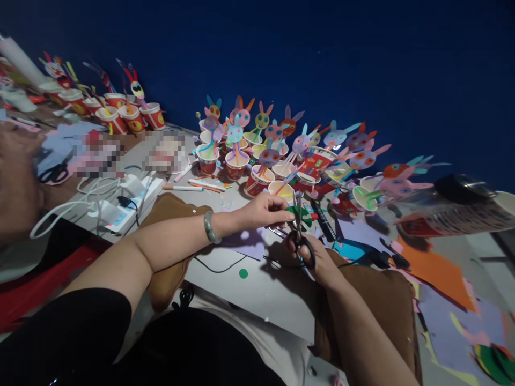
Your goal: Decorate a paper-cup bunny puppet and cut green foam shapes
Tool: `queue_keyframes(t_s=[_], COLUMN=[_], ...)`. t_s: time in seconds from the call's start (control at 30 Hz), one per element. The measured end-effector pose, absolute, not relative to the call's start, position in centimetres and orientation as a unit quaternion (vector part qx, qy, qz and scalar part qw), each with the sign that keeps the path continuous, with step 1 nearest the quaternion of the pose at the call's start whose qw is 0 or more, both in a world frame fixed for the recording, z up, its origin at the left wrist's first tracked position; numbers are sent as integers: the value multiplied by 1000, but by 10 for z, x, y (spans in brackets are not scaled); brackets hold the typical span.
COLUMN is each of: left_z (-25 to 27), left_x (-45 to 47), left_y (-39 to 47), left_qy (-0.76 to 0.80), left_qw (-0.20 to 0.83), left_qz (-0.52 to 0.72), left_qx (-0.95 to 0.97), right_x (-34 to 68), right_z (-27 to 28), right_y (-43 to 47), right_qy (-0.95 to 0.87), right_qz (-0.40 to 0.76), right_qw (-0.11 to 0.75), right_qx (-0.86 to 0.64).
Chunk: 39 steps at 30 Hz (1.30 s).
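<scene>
My left hand (263, 210) pinches a small piece of green paper (302, 215) between thumb and fingers. In my right hand (316, 257) is a pair of scissors (298, 233) with black handles. Their blades point up and away from me and meet the green paper. A cut green paper circle (243, 274) lies on the table in front of me. Under and beside my left hand rests a sheet of purple paper (245, 244). A black marker (324, 221) lies just right of the scissors.
Several paper cups with rabbit-faced paper figures (237, 155) stand along the back. At the left are a white power strip (137, 206), cables and another person's hand (18, 177). Orange paper (436, 268) and purple scraps (454, 321) cover the right, near a clear plastic container (442, 214).
</scene>
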<state>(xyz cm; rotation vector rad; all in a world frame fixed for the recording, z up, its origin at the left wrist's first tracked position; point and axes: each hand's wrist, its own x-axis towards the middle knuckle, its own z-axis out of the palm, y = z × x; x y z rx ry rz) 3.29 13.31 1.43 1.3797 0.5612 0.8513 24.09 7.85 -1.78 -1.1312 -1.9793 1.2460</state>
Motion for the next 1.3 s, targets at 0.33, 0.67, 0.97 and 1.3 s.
queue_keyframes(t_s=[0.33,0.67,0.97,1.3], left_z=[17,17,19,22], left_x=[28,26,25,24], left_y=[126,125,126,127], left_qy=[268,285,291,300], left_qw=[651,646,640,638], left_qz=[373,364,359,356], left_qx=[604,607,614,613], right_x=[239,236,241,240], right_z=[-17,-12,-18,-16], right_y=[75,74,76,78], right_qy=[-746,-746,-744,-742], right_qz=[446,441,433,424], right_qw=[244,238,249,248], right_qx=[-429,-439,-443,-456])
